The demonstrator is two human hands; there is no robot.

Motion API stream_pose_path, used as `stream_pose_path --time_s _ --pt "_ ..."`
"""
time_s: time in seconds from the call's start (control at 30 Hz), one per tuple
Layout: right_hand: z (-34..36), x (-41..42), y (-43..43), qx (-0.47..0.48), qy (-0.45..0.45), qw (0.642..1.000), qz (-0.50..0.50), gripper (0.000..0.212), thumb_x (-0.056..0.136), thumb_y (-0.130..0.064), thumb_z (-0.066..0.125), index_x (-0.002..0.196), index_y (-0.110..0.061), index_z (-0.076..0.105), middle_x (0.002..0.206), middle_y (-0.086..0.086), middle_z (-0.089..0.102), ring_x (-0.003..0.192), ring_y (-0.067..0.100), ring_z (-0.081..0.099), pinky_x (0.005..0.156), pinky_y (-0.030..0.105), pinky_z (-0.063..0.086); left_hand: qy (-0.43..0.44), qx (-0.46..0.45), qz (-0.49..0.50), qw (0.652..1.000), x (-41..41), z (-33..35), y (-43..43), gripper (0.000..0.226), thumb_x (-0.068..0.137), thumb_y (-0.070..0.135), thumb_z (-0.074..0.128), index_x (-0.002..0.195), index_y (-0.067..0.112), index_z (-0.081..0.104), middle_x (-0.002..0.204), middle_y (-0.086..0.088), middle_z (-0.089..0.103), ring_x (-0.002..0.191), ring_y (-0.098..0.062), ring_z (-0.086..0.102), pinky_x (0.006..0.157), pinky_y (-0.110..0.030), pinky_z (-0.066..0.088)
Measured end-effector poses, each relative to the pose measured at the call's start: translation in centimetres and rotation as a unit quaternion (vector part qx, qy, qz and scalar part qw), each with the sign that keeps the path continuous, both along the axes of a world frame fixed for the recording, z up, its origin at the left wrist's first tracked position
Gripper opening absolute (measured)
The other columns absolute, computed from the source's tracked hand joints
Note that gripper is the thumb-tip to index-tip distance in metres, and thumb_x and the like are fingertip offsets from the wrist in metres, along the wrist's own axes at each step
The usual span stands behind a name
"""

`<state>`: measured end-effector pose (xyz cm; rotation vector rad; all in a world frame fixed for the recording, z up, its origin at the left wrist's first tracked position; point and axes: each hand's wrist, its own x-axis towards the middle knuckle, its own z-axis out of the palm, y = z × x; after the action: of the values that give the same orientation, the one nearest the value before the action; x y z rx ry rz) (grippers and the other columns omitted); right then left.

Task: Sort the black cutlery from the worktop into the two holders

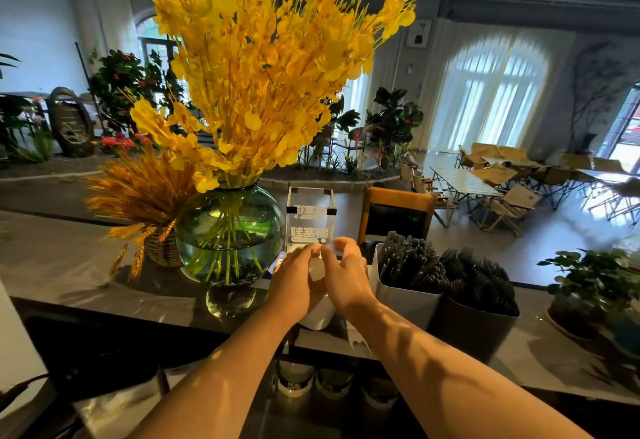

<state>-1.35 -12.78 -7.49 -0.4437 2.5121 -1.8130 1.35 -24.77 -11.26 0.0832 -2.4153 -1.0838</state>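
Observation:
A white holder (403, 294) packed with black cutlery (408, 262) stands on the worktop right of centre. A dark holder (479, 331) beside it is filled with more black cutlery (476, 281). My left hand (298, 282) and my right hand (346, 275) meet just left of the white holder. Their curled fingers hold the top of a smaller white container (318, 315) from both sides. The hands hide what is in that container. No loose cutlery shows on the worktop.
A clear acrylic box (310, 220) with lettering stands right behind my fingertips. A green glass vase (228, 234) of yellow flowers and a wheat basket (162, 248) are to the left. A potted plant (595, 286) sits at the right. The worktop's front edge (173, 320) drops to a lower shelf.

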Motion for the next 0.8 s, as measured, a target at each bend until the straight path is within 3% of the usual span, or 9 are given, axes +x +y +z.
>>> stream_pose_path --time_s 0.17,0.33,0.47,0.63,0.73,0.8 --pt "0.7 0.8 0.8 -0.023 -0.011 0.999 0.022 0.047 0.108 -0.051 0.047 0.144 -0.021 0.049 0.133 -0.003 0.058 0.122 0.016 0.058 0.096 0.028 0.046 0.039 -0.031 0.010 0.999 0.6 0.8 0.4 0.043 0.099 0.029 0.067 0.141 0.027 0.058 0.142 0.004 0.060 0.130 -0.015 0.057 0.108 -0.043 0.050" --pt "2.3 2.5 1.9 -0.017 -0.009 0.999 0.028 0.047 0.109 -0.045 0.047 0.148 -0.019 0.049 0.132 0.001 0.061 0.121 0.016 0.058 0.101 0.032 0.047 0.098 -0.027 0.025 0.995 2.1 2.7 1.5 0.031 0.101 0.023 0.061 0.131 0.022 0.065 0.135 0.003 0.063 0.125 -0.015 0.059 0.106 -0.043 0.052" --pt "4.0 5.2 3.4 -0.012 -0.002 1.000 0.004 0.045 0.109 -0.038 0.049 0.147 -0.016 0.051 0.137 0.001 0.059 0.125 0.019 0.057 0.102 0.034 0.047 0.098 -0.054 0.030 0.993 5.1 4.7 2.7 0.028 0.102 0.032 0.060 0.127 0.023 0.067 0.132 0.005 0.063 0.122 -0.015 0.059 0.102 -0.039 0.052" --pt "4.4 9.7 6.4 -0.006 0.016 0.999 -0.031 0.030 0.106 -0.028 0.055 0.134 -0.016 0.061 0.126 0.002 0.066 0.114 0.018 0.061 0.094 0.031 0.047 0.050 -0.116 0.034 0.991 9.4 5.4 4.2 0.029 0.099 0.029 0.064 0.126 0.019 0.066 0.131 -0.002 0.060 0.120 -0.025 0.057 0.099 -0.041 0.050" --pt "3.5 13.0 9.3 -0.002 -0.014 0.999 -0.046 0.011 0.105 -0.027 0.057 0.113 -0.025 0.064 0.106 -0.009 0.068 0.100 0.014 0.063 0.088 0.031 0.047 0.004 -0.141 0.043 0.989 12.6 5.0 5.9 0.028 0.097 0.033 0.063 0.122 0.022 0.067 0.132 -0.002 0.059 0.121 -0.026 0.055 0.100 -0.042 0.049" --pt "2.7 14.5 11.0 0.037 -0.011 0.998 -0.052 0.017 0.103 -0.027 0.056 0.112 -0.019 0.069 0.103 -0.007 0.069 0.098 0.017 0.064 0.085 0.031 0.047 -0.023 -0.139 0.042 0.989 14.1 4.5 6.9 0.023 0.096 0.034 0.062 0.116 0.023 0.068 0.127 0.001 0.059 0.115 -0.025 0.056 0.097 -0.035 0.047"
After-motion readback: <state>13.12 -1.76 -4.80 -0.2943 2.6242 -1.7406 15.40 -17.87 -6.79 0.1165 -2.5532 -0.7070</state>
